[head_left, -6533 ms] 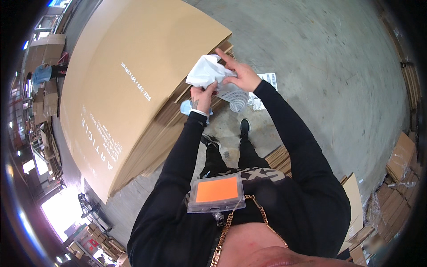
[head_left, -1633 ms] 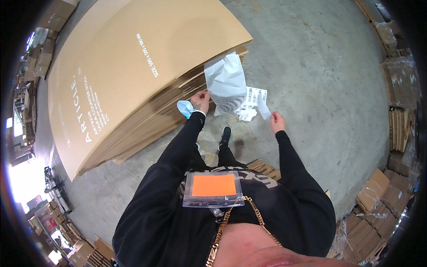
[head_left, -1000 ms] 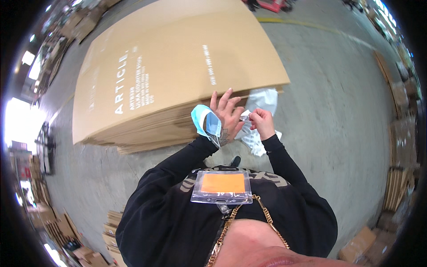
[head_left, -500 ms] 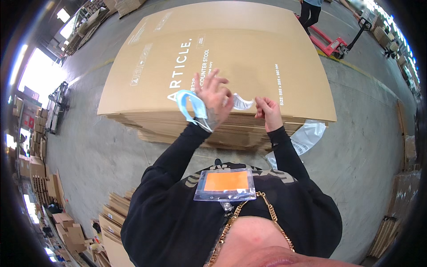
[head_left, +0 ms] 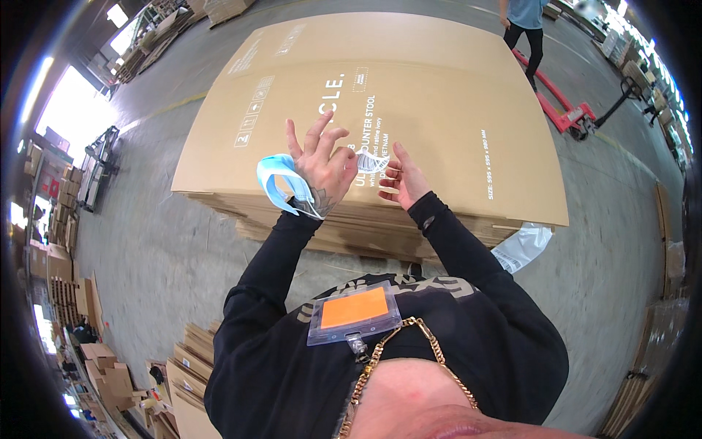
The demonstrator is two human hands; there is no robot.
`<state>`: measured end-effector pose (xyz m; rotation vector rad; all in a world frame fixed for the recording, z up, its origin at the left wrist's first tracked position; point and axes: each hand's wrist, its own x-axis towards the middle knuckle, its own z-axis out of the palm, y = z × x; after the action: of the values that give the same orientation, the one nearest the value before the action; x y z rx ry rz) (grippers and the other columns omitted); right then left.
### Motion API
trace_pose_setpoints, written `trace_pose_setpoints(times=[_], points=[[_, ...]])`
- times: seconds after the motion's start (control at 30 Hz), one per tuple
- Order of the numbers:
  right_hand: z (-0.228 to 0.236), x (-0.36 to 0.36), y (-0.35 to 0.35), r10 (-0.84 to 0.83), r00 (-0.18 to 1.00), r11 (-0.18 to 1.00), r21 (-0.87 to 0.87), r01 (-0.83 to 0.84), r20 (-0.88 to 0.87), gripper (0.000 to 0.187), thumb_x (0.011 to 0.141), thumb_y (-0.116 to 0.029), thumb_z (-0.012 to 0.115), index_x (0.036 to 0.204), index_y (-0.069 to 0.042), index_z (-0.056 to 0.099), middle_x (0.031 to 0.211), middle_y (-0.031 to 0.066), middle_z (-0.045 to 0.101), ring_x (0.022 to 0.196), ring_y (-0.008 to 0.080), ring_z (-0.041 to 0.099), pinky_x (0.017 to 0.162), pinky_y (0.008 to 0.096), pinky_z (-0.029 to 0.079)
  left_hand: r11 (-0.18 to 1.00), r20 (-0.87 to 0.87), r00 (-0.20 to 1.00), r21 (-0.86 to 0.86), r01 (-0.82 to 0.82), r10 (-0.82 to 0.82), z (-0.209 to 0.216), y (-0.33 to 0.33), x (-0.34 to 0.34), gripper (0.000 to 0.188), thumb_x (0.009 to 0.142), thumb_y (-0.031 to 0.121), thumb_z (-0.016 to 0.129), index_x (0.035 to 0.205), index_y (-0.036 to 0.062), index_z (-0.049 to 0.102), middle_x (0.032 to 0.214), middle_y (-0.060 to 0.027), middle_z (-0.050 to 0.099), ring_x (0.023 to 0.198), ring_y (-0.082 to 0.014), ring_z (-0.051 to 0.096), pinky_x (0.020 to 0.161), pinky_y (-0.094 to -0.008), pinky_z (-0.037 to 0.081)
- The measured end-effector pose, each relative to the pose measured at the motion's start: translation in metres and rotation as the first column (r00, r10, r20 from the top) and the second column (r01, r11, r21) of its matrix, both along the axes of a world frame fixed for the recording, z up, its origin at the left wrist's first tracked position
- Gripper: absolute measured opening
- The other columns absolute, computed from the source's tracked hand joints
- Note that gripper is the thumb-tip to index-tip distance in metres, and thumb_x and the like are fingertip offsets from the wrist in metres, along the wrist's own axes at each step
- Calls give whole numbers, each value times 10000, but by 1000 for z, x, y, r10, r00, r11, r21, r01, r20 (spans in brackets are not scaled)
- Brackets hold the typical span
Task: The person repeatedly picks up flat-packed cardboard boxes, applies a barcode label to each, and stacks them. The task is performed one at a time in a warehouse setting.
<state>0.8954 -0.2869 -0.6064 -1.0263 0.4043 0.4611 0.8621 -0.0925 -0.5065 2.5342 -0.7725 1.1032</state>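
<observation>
My left hand [head_left: 322, 167] pinches one end of a small curved white label [head_left: 372, 162] between thumb and forefinger, its other fingers spread upward. A light blue face mask [head_left: 279, 183] hangs by its loop round my left wrist. My right hand [head_left: 404, 180] is beside the label's other end, thumb raised and fingers apart and slightly bent; whether a fingertip touches the label I cannot tell. Both hands are above the top sheet of a stack of flat brown cartons [head_left: 431, 95], printed in white.
A strip of white label sheets [head_left: 525, 249] hangs at the stack's near right corner. Beyond the far right corner a person [head_left: 525, 33] stands by a red pallet jack [head_left: 574, 117]. More flat cardboard [head_left: 191, 358] leans at lower left, and a cart [head_left: 96, 172] stands on the left.
The label and my left hand have moved left over the carton. My right hand has moved left too, and its fingers have opened from a pinch at the label's end.
</observation>
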Motion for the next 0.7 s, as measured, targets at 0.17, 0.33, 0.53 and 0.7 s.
trace_pose_setpoints(times=[0.17,0.33,0.53,0.7], points=[[-5,33,-2,213,977,975,70,-212,-12,415,852,-426,723,1003,-67,581,756,-14,529,701,157,581,682,386,539,998,34,998,38,-47,45,4,0,9,113,732,95,746,734,156,650,1109,-10,616,1346,-288,462,1164,-658,92],[-4,69,-22,336,939,938,67,-340,67,155,904,-184,669,1005,-85,605,834,10,618,782,156,640,709,379,553,972,5,979,-120,-201,203,3,-4,32,111,732,106,770,728,152,669,1123,-18,619,1324,-293,480,1154,-637,127],[0,138,-46,399,882,917,-113,-382,250,138,940,-183,634,1037,-91,604,946,26,668,870,134,648,823,359,526,651,-313,931,-671,-355,186,-56,-2,70,70,788,123,781,822,85,734,1031,-46,659,1039,-232,592,947,-434,396],[-26,218,-54,426,829,876,-395,-277,362,137,936,-178,636,1036,-87,612,926,11,664,813,116,621,730,312,498,78,-515,705,-830,-553,-487,-92,-18,94,283,897,192,694,1117,16,672,851,-21,642,701,-133,558,709,-326,493]])
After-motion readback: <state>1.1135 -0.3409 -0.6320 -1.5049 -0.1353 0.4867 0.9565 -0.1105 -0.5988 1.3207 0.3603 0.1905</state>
